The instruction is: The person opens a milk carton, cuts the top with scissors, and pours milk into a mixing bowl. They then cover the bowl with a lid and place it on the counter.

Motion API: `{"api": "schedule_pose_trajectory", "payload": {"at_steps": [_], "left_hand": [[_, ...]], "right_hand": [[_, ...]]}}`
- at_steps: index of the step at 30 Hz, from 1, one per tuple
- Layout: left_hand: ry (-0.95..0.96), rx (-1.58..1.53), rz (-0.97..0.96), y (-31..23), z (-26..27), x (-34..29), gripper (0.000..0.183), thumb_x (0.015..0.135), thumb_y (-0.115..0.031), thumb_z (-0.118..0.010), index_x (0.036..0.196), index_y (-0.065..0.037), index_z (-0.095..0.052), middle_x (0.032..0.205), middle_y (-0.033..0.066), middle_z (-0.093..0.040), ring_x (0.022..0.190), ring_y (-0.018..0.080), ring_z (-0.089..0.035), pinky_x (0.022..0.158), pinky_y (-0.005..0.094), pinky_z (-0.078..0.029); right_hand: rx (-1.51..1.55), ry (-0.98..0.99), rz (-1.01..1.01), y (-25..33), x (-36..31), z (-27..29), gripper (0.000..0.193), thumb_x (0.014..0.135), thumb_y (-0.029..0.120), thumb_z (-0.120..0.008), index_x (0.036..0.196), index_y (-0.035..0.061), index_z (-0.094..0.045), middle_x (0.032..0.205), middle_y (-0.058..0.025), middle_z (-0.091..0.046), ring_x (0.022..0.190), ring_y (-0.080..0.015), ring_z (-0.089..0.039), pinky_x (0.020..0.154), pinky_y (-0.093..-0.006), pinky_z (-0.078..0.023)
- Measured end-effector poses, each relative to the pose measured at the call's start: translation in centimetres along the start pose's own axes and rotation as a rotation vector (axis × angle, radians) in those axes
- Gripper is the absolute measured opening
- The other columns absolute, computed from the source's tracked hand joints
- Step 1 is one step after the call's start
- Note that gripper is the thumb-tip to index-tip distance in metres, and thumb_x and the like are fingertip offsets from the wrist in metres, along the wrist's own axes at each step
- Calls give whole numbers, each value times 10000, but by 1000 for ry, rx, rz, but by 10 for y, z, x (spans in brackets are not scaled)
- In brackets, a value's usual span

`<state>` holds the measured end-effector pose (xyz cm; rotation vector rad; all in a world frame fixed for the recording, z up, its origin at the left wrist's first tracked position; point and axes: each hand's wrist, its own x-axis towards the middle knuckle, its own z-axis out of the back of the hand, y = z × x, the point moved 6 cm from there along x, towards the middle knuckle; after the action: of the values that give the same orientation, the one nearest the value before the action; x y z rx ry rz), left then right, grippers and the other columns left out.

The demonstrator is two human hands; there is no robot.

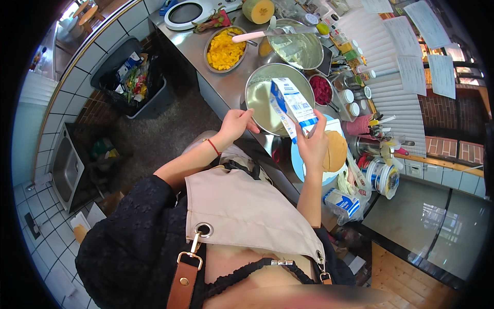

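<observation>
- Carton point(289, 100), white and blue, was in the right hand point(313, 139) in the head view, the only view taken.
- Grip, right: fingers and thumb closed round the carton's near end; no slack seen.
- Long axis: ran from the grip toward 11 o'clock, putting the far end over the steel bowl point(272, 69). Flow from the carton could not be made out.
- Pale contents point(261, 100) showed in the bowl, to the carton's 9 o'clock.
- Left hand point(237, 124): at the bowl's 8 o'clock, thumb and fingers parted by the rim. Whether they gripped it could not be told.
- Nearer hand: right, already on the carton; left stood apart from it across the bowl's near side.
- Surroundings, from the bowl: yellow fruit point(224, 49) at 10 o'clock, brown round cake point(335, 151) between 4 and 5.
</observation>
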<state>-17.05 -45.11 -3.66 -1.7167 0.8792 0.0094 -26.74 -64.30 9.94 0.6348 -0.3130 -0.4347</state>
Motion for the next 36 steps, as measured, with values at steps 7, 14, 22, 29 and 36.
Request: {"api": "schedule_pose_trajectory", "payload": {"at_steps": [7, 14, 22, 29, 36], "left_hand": [[15, 19, -36, 2, 2, -1, 423, 1022, -280, -506, 823, 68, -642, 722, 158, -696, 661, 197, -698, 676, 271, -544], [33, 53, -31, 0, -1, -2, 426, 1021, -275, -505, 824, 76, -642, 737, 158, -695, 652, 198, -696, 670, 272, -543], [-37, 44, -29, 0, 1, 0, 403, 1014, -240, -509, 805, 78, -642, 720, 159, -689, 620, 201, -685, 645, 279, -538], [-72, 80, -24, -3, 6, 6, 387, 1002, -214, -516, 802, 94, -639, 691, 166, -678, 616, 210, -676, 651, 298, -537], [-65, 83, -22, 2, 8, 4, 415, 1016, -251, -503, 784, 66, -640, 701, 166, -684, 648, 212, -677, 682, 304, -536]], "right_hand": [[-74, 73, -33, -7, 20, -2, 488, 812, 164, -761, 1225, 88, -512, 635, -92, -546, 522, -231, -527, 540, -352, -442], [199, 41, -45, -14, 21, -1, 515, 823, 137, -760, 1263, 82, -498, 793, -70, -635, 748, -180, -626, 691, -319, -490], [-13, 32, -126, 14, -25, 37, 523, 768, 50, -803, 1229, 27, -558, 1127, -123, -612, 1011, -217, -609, 876, -335, -481], [-46, 21, 21, 18, -36, 47, 590, 726, 39, -808, 1257, 23, -550, 1054, -169, -668, 851, -282, -677, 761, -350, -531], [24, -209, 210, 9, -52, 43, 561, 724, 55, -816, 1229, 20, -574, 1037, -169, -670, 927, -303, -672, 808, -371, -522]]}}
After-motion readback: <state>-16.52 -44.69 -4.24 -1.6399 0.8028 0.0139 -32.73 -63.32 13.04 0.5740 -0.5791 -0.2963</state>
